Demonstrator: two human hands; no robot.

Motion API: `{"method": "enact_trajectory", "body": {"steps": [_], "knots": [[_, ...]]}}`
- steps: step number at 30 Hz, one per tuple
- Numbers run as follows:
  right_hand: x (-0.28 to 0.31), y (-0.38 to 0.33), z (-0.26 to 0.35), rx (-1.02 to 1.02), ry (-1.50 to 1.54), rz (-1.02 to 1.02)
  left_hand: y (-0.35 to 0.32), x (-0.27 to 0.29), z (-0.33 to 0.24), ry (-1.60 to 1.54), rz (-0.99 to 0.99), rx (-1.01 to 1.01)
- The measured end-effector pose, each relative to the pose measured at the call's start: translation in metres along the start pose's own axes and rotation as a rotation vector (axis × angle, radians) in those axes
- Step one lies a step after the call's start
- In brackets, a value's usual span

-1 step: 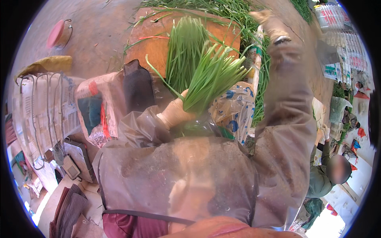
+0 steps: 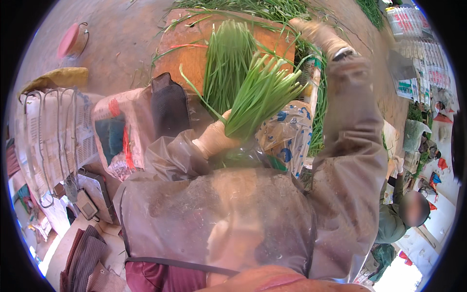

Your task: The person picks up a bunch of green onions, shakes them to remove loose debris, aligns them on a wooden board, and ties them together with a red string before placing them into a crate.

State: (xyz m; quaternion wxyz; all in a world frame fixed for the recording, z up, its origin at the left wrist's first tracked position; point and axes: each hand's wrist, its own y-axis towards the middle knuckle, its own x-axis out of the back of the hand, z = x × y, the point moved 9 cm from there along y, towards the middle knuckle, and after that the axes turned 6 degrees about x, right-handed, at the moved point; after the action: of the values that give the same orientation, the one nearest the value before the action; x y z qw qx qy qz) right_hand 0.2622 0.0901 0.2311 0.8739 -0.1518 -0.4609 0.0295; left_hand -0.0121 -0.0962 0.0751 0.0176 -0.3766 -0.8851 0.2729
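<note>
My gloved left hand (image 2: pixel 217 138) is closed round a bunch of garlic chives (image 2: pixel 262 92), cut ends fanned up and to the right, in front of my chest. Behind it another bunch of long green leaves (image 2: pixel 227 63) lies on an orange-brown board (image 2: pixel 182 63). My right arm stretches far forward, and my gloved right hand (image 2: pixel 318 36) is over the board's far right corner, next to the heap of loose greens (image 2: pixel 277 10). Motion smears its fingers, so I cannot see whether it holds anything.
To the left stand a pink-white box (image 2: pixel 104 104) with a dark mesh cloth (image 2: pixel 169 104) and a white plastic crate (image 2: pixel 58 131). A red stool (image 2: pixel 73 41) is farther off. A patterned plastic bag (image 2: pixel 287 131) hangs right of my left hand. Another person (image 2: pixel 401 214) works at the right.
My right hand has shifted a little to the left, toward the board's far right corner. The left hand keeps its hold on the bunch.
</note>
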Motion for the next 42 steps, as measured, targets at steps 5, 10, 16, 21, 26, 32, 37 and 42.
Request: {"method": "enact_trajectory", "body": {"steps": [5, 10, 16, 21, 26, 32, 37, 42], "knots": [[-0.097, -0.01, 0.042, 0.873, -0.269, 0.399, -0.008, -0.003, -0.012, -0.044, -0.015, -0.046], [0.054, 0.023, -0.059, -0.073, -0.882, -0.401, -0.008, -0.01, -0.021, -0.131, 0.066, -0.064], [-0.061, -0.02, -0.004, 0.459, -0.097, 0.21, -0.014, -0.015, -0.017, -0.48, 0.303, 0.083], [0.047, -0.062, -0.094, -0.04, -0.346, -0.38, -0.024, -0.019, -0.019, -0.488, 0.623, -0.049], [-0.015, -0.159, -0.05, 0.152, 0.784, -0.43, -0.037, -0.01, -0.015, -0.598, 0.464, -0.092], [-0.056, -0.188, -0.003, 0.219, 0.906, -0.45, -0.038, -0.014, -0.006, -0.65, 0.368, -0.009], [-0.058, -0.127, 0.021, 0.255, 0.186, -0.356, -0.035, -0.016, -0.004, -0.551, 0.322, 0.005], [0.049, -0.062, -0.025, 0.321, -0.046, -0.565, -0.04, -0.014, -0.019, -0.488, 0.301, -0.01]]}}
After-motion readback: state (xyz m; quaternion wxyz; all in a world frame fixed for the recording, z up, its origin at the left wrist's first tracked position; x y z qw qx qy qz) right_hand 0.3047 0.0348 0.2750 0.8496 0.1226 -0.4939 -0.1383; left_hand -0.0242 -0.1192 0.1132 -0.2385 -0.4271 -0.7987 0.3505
